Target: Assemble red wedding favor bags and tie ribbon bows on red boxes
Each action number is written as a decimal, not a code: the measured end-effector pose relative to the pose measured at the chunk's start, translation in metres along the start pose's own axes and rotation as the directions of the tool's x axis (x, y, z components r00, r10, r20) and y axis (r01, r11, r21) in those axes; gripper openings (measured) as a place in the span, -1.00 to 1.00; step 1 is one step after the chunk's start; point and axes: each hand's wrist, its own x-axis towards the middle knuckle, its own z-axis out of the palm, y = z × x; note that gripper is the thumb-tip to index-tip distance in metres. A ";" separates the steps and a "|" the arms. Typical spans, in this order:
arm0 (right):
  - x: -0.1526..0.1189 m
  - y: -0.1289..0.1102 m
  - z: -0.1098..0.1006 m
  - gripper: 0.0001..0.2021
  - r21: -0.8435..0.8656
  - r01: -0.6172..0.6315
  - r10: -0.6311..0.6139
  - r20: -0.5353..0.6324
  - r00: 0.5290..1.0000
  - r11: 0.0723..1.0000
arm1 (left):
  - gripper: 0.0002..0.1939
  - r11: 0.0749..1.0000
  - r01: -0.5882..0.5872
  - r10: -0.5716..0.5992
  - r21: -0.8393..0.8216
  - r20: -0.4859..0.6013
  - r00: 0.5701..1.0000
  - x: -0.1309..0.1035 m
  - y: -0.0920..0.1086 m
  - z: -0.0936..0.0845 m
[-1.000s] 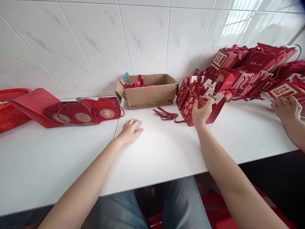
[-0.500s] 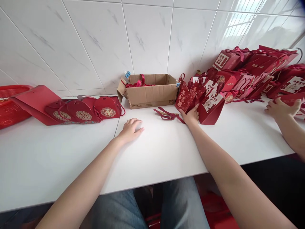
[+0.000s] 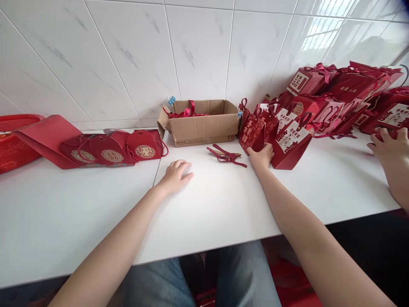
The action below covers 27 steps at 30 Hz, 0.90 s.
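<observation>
My left hand [image 3: 175, 175] rests on the white table with its fingers loosely apart and nothing in it. My right hand [image 3: 261, 157] grips the lower part of a red patterned gift box [image 3: 252, 133], thumb at its front and fingers round its right side. Close to those fingers, a red gift box with a white printed panel [image 3: 291, 143] leans to the right. More gift boxes with ribbon loops stand in a row behind. Left of my right hand lie several dark red ribbon straps [image 3: 225, 154].
An open cardboard box [image 3: 204, 130] holding red ribbon stands against the tiled wall. Red boxes with gold emblems [image 3: 111, 149] and a red basket [image 3: 19, 143] are at the left. Gift boxes [image 3: 348, 87] are piled at the right, near another person's hand [image 3: 391, 151].
My right hand has moved slightly right, shifting the patterned gift box and the white-panelled one, which now tilts more. The other person's hand has moved right. My left hand stays put.
</observation>
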 end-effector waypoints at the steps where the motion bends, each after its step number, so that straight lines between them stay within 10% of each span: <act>1: 0.000 0.000 0.001 -0.41 -0.009 -0.009 0.009 -0.022 1.000 1.000 | -0.57 1.000 0.000 0.000 0.002 0.004 1.000 0.000 0.000 0.000; 10: 0.010 0.008 0.008 -0.39 0.243 0.050 -0.100 0.196 0.976 0.969 | -0.56 1.000 0.011 -0.012 0.016 0.026 1.000 -0.001 0.001 -0.001; 27: 0.023 0.003 0.032 -0.50 0.035 0.293 -0.277 0.444 0.852 0.956 | -0.59 1.000 0.014 -0.013 0.000 0.013 1.000 -0.003 0.003 -0.003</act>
